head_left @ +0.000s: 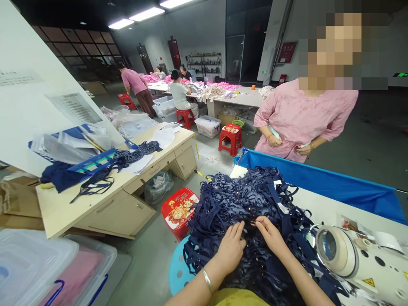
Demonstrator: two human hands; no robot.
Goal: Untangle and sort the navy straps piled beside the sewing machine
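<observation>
Left of one white machine [366, 259], one heap of navy strapped garments [219, 195] lies over a white worktable [318, 208], at least two white tags showing. From my distant post I see two bare hands on it: my left hand [230, 246], one silver bangle [207, 280] at its wrist, rests with fingers extended, though I cannot tell whether it grips cloth; my right hand [270, 234], nearer the machine, pinches a thin dark strap [253, 222] between thumb and finger. Beyond the machine runs one blue fabric trough [318, 174]; behind that stands one person in pink [314, 114]. Well left of the machine are one blue stool [174, 259], one desk [63, 212] and four red stools [230, 140]. Four more people [180, 91] are at a table [247, 98] farther off.
</observation>
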